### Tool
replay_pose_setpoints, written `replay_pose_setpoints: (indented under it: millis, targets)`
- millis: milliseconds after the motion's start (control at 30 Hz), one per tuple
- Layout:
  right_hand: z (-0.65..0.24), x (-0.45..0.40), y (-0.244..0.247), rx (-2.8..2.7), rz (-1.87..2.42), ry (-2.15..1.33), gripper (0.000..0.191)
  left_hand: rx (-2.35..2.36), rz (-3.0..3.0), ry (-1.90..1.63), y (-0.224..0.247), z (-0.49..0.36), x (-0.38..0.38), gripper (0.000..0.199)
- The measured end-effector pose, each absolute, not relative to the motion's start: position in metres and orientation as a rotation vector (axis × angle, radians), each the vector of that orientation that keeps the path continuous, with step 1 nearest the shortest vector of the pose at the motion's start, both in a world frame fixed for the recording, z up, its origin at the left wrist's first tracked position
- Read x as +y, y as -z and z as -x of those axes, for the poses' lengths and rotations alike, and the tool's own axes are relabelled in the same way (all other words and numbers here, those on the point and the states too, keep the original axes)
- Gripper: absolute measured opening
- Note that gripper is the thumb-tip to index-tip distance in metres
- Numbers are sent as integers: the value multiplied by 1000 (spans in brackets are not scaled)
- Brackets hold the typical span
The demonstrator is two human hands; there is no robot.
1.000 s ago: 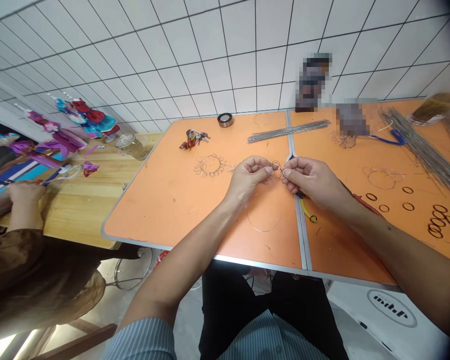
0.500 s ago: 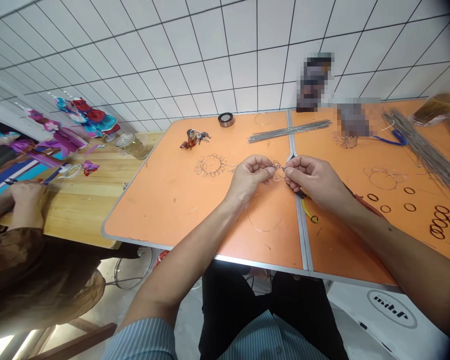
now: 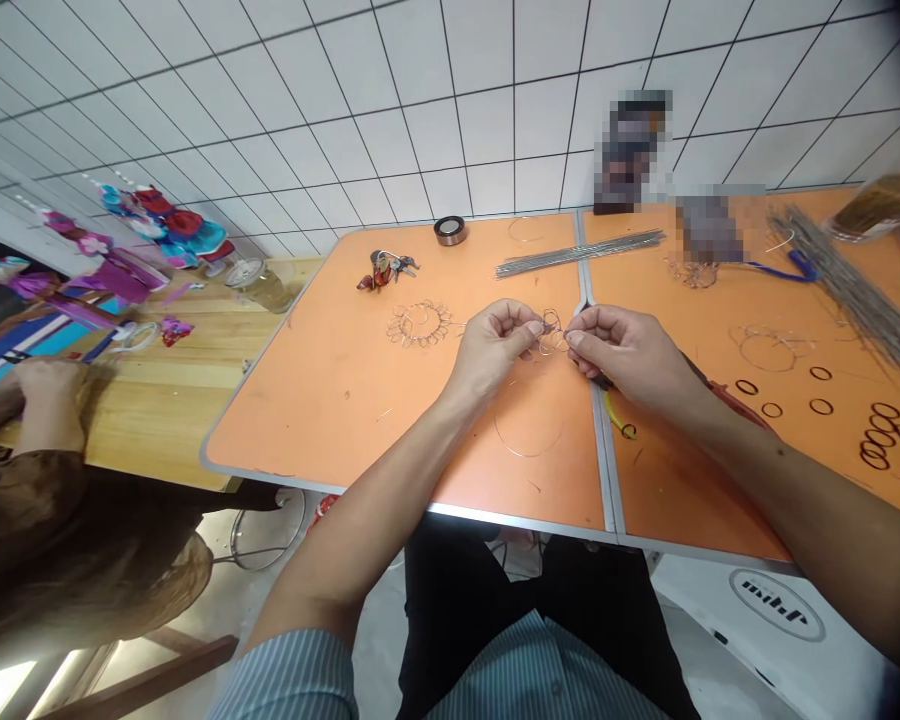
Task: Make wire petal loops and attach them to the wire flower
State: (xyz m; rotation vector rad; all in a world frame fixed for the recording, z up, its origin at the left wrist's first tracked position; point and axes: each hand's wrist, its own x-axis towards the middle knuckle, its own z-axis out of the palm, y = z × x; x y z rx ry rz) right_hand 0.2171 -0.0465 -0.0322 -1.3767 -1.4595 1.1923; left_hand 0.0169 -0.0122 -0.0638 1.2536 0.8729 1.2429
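Observation:
Between my hands is a small piece of thin looped wire (image 3: 550,333), held just above the orange table. The thumb and fingers of my left hand (image 3: 499,340) pinch its left side. At its right side my right hand (image 3: 616,345) pinches the wire too, the fingertips partly covering it. A flower-shaped wire ring (image 3: 420,324) with many small loops lies to the left of my left hand. Pliers with a yellow handle (image 3: 616,412) lie partly under my right hand. A single curved wire (image 3: 526,455) rests nearer the front edge.
A roll of tape (image 3: 450,231) and a bunch of keys (image 3: 386,269) lie at the back left. Straight wires (image 3: 581,253) are bundled behind my hands, with a larger bundle (image 3: 855,290) far right. Dark rings (image 3: 881,436) are scattered right. A co-worker's hand (image 3: 51,385) rests at the left table.
My hands have drawn slightly apart, so more of the looped wire shows between them. The whole view has shifted a little.

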Motion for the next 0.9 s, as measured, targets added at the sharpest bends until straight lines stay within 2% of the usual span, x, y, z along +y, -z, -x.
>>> replay_pose_setpoints:
  millis: [633, 900]
  targets:
    - [-218, -47, 29, -1407, 1370, -1212, 5, 869, -1282, -1221, 64, -22, -14, 20]
    - [-226, -44, 36, -1478, 1397, -1179, 12, 897, -1290, -1168, 68, -26, -15, 22]
